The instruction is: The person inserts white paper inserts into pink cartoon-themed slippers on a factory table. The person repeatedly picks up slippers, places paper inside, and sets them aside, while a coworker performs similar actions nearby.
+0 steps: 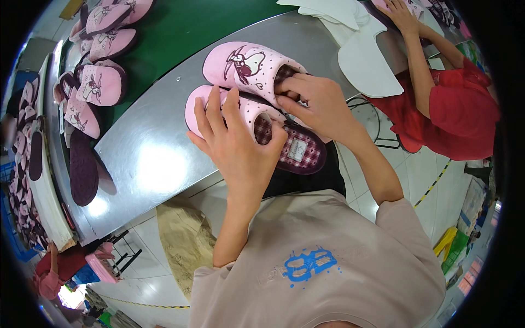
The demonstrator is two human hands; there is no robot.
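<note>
Two pink slippers with dark printed figures and dots lie side by side on the metal table, toes pointing left. My left hand [236, 143] spreads its fingers over the upper of the near slipper [250, 111], with the thumb at its opening. A red checked insole with a pale label [297, 148] shows at that slipper's heel end. My right hand [320, 105] is bent at the opening of the far slipper [249, 64], its fingertips partly hidden inside. Both slippers touch along their sides.
More pink slippers [101, 85] stand along the green belt [180, 24] at left, one dark sole [83, 169] upright. White sheet pieces [363, 60] lie at the table's right. A co-worker in red [456, 112] works there. The metal table's edge [158, 205] curves before me.
</note>
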